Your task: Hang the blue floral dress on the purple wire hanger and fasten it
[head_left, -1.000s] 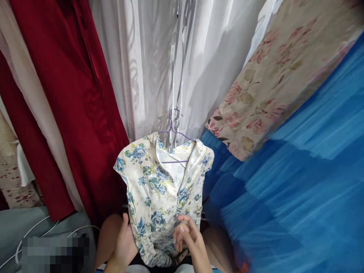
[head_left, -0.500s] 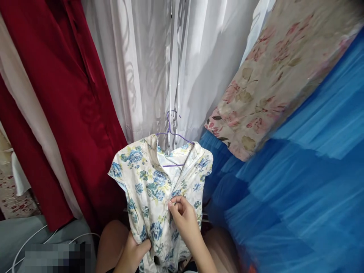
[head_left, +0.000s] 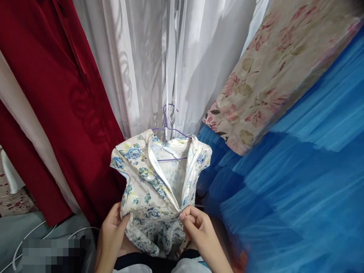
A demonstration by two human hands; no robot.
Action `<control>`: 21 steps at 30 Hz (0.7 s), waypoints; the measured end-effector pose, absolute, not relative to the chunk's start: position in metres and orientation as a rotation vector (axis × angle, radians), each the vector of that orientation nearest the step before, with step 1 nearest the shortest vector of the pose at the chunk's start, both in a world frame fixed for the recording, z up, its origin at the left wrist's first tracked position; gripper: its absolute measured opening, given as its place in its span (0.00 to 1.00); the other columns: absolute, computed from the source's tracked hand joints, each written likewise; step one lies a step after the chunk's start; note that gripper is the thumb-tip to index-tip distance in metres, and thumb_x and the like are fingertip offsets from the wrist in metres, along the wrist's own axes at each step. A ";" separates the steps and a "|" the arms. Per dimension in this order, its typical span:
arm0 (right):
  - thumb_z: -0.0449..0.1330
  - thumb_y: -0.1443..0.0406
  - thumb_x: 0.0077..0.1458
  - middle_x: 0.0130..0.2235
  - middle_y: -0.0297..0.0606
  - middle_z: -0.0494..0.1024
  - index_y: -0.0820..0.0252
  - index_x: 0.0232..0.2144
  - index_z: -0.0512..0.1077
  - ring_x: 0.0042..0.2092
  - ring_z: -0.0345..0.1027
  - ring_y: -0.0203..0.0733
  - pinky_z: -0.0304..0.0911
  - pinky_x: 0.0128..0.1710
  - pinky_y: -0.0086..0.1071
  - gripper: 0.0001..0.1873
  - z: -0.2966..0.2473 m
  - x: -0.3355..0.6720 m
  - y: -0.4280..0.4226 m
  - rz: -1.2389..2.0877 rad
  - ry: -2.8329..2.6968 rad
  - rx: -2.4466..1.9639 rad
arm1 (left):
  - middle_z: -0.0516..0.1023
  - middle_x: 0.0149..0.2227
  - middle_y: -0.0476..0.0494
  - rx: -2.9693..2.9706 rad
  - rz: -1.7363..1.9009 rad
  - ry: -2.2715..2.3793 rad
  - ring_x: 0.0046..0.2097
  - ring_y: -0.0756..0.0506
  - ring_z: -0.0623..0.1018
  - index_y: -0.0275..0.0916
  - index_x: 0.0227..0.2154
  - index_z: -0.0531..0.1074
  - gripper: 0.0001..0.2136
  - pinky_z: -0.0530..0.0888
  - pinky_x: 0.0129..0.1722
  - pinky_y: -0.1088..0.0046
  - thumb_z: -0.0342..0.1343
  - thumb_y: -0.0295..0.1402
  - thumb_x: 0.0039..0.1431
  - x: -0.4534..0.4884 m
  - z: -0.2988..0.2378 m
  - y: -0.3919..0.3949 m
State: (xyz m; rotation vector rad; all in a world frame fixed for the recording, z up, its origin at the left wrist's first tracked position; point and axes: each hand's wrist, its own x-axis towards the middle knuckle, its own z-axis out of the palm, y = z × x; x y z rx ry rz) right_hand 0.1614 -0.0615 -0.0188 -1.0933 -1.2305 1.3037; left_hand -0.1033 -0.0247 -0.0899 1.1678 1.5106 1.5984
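A small white dress with blue flowers [head_left: 142, 178] hangs on a purple wire hanger [head_left: 167, 127] in front of white curtains. Its back opening is spread apart, showing the pale lining. My right hand [head_left: 196, 227] pinches the zipper pull at the bottom of that opening. My left hand [head_left: 112, 229] grips the dress's lower left fabric, thumb on top. The skirt part is bunched between my hands, above my lap.
A dark red garment [head_left: 65, 98] hangs at the left, white sheer curtains [head_left: 136, 64] behind. Blue tulle [head_left: 298, 178] fills the right, with a floral pink-and-cream fabric [head_left: 270, 72] above it. White cables [head_left: 34, 237] lie on a grey surface at the lower left.
My right hand has slid down from the dress's chest to the bottom of the opening, which now gapes. My left hand has come up to hold the left side.
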 end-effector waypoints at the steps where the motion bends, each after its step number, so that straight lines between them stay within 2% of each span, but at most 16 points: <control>1: 0.58 0.51 0.60 0.16 0.22 0.55 0.59 0.26 0.62 0.19 0.44 0.29 0.41 0.20 0.27 0.20 -0.015 0.163 -0.066 1.298 -1.218 -1.110 | 0.79 0.44 0.39 1.195 1.738 1.540 0.46 0.37 0.79 0.38 0.42 0.73 0.21 0.77 0.46 0.61 0.65 0.41 0.46 -0.103 -0.088 -0.024; 4: 0.60 0.50 0.58 0.16 0.22 0.55 0.59 0.25 0.62 0.19 0.43 0.28 0.41 0.20 0.26 0.21 -0.006 0.159 -0.074 1.298 -1.207 -1.139 | 0.74 0.48 0.39 1.401 2.001 1.616 0.51 0.40 0.75 0.40 0.46 0.70 0.19 0.73 0.52 0.62 0.64 0.37 0.51 -0.085 -0.073 -0.033; 9: 0.61 0.51 0.58 0.16 0.23 0.57 0.60 0.26 0.64 0.19 0.47 0.28 0.43 0.20 0.25 0.20 -0.003 0.138 -0.079 1.294 -1.254 -1.111 | 0.75 0.43 0.43 2.025 1.544 1.159 0.46 0.44 0.76 0.41 0.42 0.72 0.09 0.74 0.48 0.68 0.59 0.29 0.58 -0.031 -0.036 -0.054; 13: 0.61 0.51 0.59 0.16 0.24 0.59 0.60 0.26 0.64 0.18 0.49 0.28 0.43 0.19 0.25 0.20 -0.009 0.127 -0.081 1.305 -1.280 -1.093 | 0.74 0.32 0.48 1.950 1.564 1.060 0.34 0.48 0.76 0.40 0.36 0.70 0.02 0.74 0.36 0.75 0.57 0.30 0.60 -0.006 -0.023 -0.058; 15: 0.60 0.51 0.59 0.16 0.24 0.60 0.60 0.26 0.65 0.18 0.49 0.28 0.42 0.19 0.25 0.20 -0.012 0.126 -0.081 1.305 -1.270 -1.092 | 0.73 0.29 0.50 1.897 1.589 1.100 0.31 0.50 0.75 0.40 0.33 0.70 0.02 0.72 0.32 0.77 0.58 0.30 0.60 -0.003 -0.023 -0.058; 21: 0.60 0.50 0.59 0.17 0.25 0.60 0.61 0.29 0.69 0.20 0.49 0.29 0.44 0.21 0.26 0.20 -0.014 0.129 -0.078 1.285 -1.179 -1.018 | 0.76 0.30 0.49 1.787 1.498 1.137 0.34 0.49 0.77 0.39 0.32 0.72 0.02 0.73 0.37 0.76 0.58 0.30 0.60 -0.003 -0.030 -0.061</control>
